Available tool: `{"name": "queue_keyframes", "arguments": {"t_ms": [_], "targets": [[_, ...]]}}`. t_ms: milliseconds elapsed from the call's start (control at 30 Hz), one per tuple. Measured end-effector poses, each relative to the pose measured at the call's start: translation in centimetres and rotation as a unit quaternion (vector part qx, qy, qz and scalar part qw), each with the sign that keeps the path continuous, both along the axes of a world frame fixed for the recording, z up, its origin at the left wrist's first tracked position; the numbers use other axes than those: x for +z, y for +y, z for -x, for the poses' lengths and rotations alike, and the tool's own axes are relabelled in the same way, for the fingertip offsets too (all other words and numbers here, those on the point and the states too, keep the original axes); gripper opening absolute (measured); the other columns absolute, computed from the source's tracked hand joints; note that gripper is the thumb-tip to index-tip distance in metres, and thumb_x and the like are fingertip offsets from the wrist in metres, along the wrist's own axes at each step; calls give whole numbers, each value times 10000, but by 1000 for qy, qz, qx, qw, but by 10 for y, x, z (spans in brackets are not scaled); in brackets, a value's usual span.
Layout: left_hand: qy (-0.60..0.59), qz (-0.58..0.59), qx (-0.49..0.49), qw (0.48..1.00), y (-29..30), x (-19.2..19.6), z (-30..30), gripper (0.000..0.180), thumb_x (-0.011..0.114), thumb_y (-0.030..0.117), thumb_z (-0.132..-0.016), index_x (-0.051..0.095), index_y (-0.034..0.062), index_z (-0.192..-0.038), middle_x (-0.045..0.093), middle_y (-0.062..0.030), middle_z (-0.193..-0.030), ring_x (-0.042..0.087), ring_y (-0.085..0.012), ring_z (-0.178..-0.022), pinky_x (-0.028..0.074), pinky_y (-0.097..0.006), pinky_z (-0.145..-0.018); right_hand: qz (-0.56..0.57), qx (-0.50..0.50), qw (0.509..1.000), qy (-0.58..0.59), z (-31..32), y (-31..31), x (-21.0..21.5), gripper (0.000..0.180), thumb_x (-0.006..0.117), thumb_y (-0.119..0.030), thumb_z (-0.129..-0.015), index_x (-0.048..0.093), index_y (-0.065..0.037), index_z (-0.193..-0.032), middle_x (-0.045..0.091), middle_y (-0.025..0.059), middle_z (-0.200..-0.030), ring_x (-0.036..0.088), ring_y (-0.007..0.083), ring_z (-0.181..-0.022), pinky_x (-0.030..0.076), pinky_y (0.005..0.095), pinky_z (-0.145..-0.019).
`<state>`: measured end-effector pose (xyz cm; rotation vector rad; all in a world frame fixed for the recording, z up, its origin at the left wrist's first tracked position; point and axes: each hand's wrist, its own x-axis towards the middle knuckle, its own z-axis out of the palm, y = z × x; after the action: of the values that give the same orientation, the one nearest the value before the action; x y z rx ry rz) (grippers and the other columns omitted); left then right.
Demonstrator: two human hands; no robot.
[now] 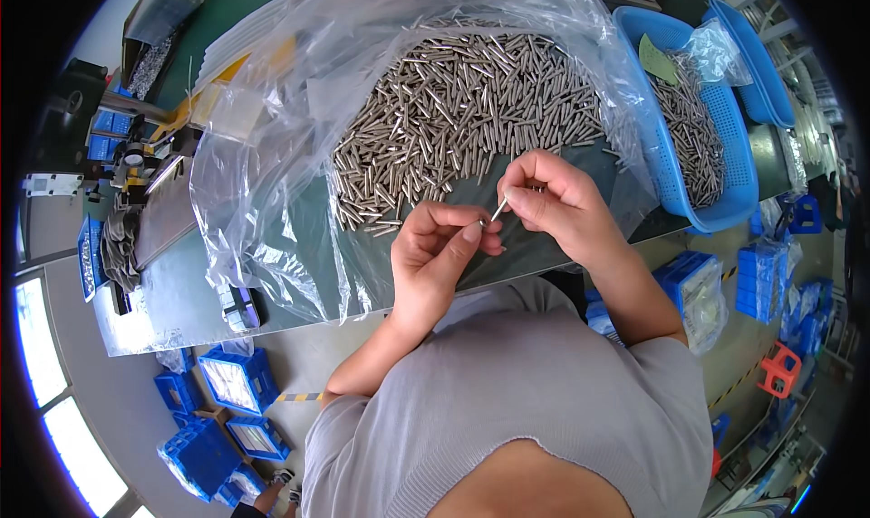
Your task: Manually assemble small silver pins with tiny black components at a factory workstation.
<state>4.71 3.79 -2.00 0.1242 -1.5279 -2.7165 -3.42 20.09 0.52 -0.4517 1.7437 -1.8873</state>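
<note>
My right hand [562, 205] is closed in a pinch round a thin pale rod [499, 210], which slants down toward my left fingertips. My left hand [433, 260] is also closed, thumb against fingers; a small dark metallic bit shows at its tip, too small to name. Both hands meet over the near edge of a big heap of short silver metal pins [462, 101]. The heap lies on a clear plastic sheet [263, 164], crumpled up around it on the dark green worktable [294, 287].
A blue basket [739, 160] with more pins and a green card [657, 60] stands to the right, another blue basket [757, 87] beyond it. A small purple-edged device [240, 308] sits at the table's near left. Blue crates [238, 379] and a red stool [779, 369] stand on the floor.
</note>
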Motion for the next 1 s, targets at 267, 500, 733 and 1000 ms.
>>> {"name": "queue_keyframes", "arguments": {"t_ms": [267, 500, 733, 1000], "targets": [[2, -4, 3, 1000, -1, 0, 0, 71, 496, -38, -899, 509, -47, -968, 630, -141, -906, 632, -178, -782, 533, -294, -743, 37, -2, 997, 66, -9, -9, -9, 45, 590, -29, -861, 554, -7, -877, 544, 5, -822, 553, 57, -718, 452, 199, -624], [9, 10, 9, 1000, 0, -3, 1, 63, 504, -44, -894, 513, -43, -956, 628, -130, -905, 631, -171, -782, 530, -287, -746, 37, 21, 999, 9, -7, -12, -9, 53, 615, -13, -838, 566, 3, -824, 556, 7, -787, 566, 67, -715, 450, 196, -605], [23, -12, 9, 1000, -1, -3, 1, 53, 494, -52, -893, 510, -39, -942, 620, -153, -947, 626, -176, -786, 528, -292, -746, 188, -62, 968, -156, 15, 11, -4, 95, 532, -124, -873, 548, -31, -884, 518, 7, -727, 482, 76, -635, 380, 215, -528], [9, -7, 14, 1000, -1, -1, -1, 60, 509, -23, -884, 511, -33, -942, 614, -186, -935, 623, -195, -743, 528, -321, -727, -191, -24, 951, 241, 27, 1, 7, 107, 599, -63, -797, 637, -65, -897, 509, -1, -662, 518, 105, -568, 417, 264, -494]]}}
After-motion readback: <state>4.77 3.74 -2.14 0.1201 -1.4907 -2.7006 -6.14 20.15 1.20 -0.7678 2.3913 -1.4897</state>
